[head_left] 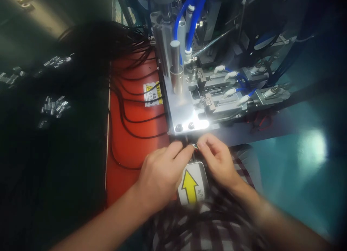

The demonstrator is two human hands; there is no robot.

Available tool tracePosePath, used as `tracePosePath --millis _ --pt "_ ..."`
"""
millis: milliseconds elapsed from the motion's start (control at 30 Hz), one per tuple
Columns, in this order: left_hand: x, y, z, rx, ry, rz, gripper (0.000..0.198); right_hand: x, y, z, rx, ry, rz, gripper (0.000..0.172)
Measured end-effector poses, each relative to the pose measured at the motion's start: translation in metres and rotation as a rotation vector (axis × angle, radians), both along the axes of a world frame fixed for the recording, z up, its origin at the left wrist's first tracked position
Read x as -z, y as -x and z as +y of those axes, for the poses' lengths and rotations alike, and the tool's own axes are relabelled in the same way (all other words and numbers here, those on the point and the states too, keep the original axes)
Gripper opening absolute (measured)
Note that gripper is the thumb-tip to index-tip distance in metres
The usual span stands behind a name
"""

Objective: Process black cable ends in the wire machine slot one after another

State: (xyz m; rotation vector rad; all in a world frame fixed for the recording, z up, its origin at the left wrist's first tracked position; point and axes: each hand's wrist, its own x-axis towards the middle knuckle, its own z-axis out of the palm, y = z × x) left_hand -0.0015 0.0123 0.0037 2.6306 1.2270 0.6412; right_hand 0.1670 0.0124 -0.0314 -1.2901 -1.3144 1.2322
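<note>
My left hand (164, 168) is closed, its thumb and index finger pinched at the front edge of the machine. Facing it, my right hand (218, 157) also pinches, with thumb and fingertips close together. Between the two sets of fingertips shows a small end of thin wires (195, 147), with light and reddish strands. The fingers cover most of it. Just above the hands is a brightly lit metal block (180, 112). Below them sits a white plate with a yellow arrow (189, 186).
An orange-red surface (135, 135) lies to the left, crossed by black cables (143, 137) and bearing a warning label (153, 94). Small shiny metal pieces (55, 105) lie in heaps on the dark surface farther left. Blue air hoses (193, 21) and pneumatic cylinders (225, 81) stand behind.
</note>
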Motion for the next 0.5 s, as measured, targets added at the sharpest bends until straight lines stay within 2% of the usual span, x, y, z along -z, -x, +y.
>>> tracePosePath --millis 500 --pt "0.0002 -0.0004 -0.0015 0.006 -0.006 0.056 0.033 0.0013 0.0029 -0.0067 0.051 0.009 -0.081 0.024"
